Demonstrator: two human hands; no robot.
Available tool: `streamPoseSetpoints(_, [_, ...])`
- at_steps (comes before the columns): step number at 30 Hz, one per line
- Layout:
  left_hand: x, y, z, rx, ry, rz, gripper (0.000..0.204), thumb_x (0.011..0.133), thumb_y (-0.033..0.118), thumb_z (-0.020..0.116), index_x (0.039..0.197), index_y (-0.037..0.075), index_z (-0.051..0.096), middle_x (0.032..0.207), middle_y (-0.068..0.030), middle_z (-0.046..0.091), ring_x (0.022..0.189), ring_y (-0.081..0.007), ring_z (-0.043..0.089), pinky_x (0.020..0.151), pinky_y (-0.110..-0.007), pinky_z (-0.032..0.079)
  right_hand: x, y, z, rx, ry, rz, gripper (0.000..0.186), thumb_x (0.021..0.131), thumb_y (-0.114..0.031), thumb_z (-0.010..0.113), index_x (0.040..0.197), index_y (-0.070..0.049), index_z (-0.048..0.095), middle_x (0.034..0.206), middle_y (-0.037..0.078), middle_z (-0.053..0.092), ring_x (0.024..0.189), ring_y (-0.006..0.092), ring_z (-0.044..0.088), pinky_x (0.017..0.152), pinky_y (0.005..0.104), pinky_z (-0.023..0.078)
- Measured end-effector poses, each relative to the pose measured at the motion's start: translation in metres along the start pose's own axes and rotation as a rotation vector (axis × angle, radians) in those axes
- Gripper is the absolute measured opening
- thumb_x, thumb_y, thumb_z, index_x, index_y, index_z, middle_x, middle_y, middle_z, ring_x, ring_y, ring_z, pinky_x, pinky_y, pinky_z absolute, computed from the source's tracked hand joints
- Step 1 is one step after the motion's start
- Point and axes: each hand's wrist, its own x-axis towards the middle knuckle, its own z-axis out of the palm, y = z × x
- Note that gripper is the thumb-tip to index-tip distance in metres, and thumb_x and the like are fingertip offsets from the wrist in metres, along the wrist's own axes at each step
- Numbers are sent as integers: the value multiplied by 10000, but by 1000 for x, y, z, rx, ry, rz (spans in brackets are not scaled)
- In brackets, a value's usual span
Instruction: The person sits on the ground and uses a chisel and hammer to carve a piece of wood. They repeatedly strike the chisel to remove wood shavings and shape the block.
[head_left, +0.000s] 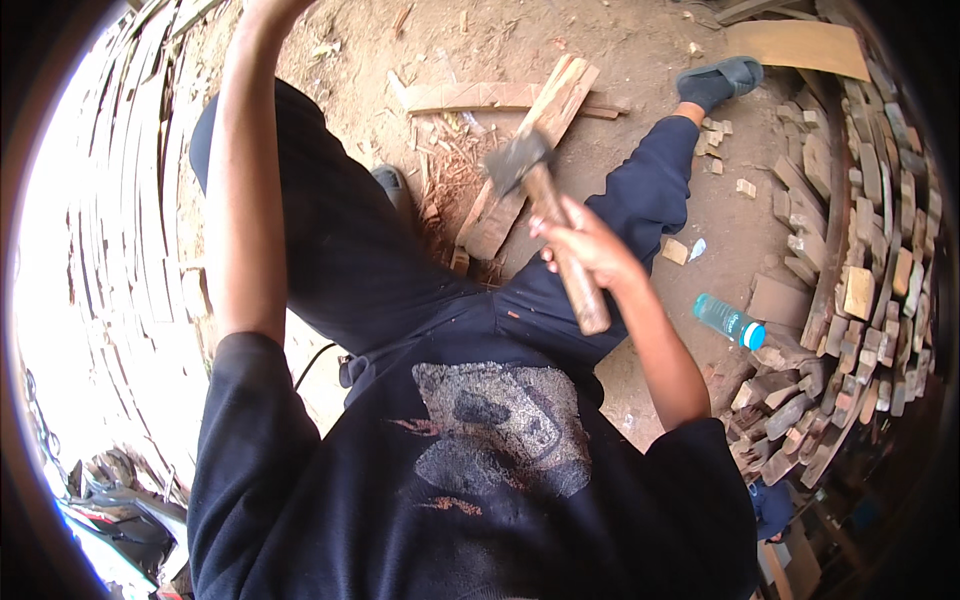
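My right hand [590,245] is closed round the wooden handle of a hatchet [568,255]. Its dark metal head, slightly blurred, is raised in front of my lap and overlaps the view of a rough plank [490,225]. That plank slants between my spread legs, its far end lying over another reddish board [470,97]. Up along the left side stretches my left forearm [248,170]; the hand itself is beyond the top edge of the picture.
Wood chips [450,190] litter the dirt floor around the plank. To the right are a blue-capped bottle [728,320], loose wood blocks [745,188] and a large stack of offcuts [860,290]. Long slats [130,200] stand at the left. A flat board [800,48] lies far right.
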Motion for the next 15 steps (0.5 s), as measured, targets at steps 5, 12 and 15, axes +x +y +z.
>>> streamPoseSetpoints(5, [-7, 26, 7, 95, -34, -122, 394, 791, 381, 753, 899, 9, 680, 686, -64, 622, 631, -170, 588, 596, -337, 458, 6, -58, -19, -312, 155, 25, 583, 962, -307, 635, 1418, -52, 375, 737, 12, 505, 512, 78, 508, 421, 242, 456])
streamPoseSetpoints(12, [5, 9, 9, 3, 19, -46, 383, 775, 383, 775, 890, 26, 702, 718, -41, 657, 629, -139, 604, 569, -321, 466, 28, -81, -22, -435, 143, -65, 457, 962, -303, 629, 1261, 6, 476, 704, 9, 497, 506, 80, 508, 425, 260, 456])
streamPoseSetpoints(15, [12, 7, 9, 104, -13, -56, 404, 765, 381, 778, 950, 28, 718, 744, -65, 677, 664, -168, 632, 618, -332, 489, 43, -49, -20, -390, 200, -111, 359, 980, -277, 593, 1186, -1, 491, 708, 13, 504, 501, 90, 511, 425, 268, 460])
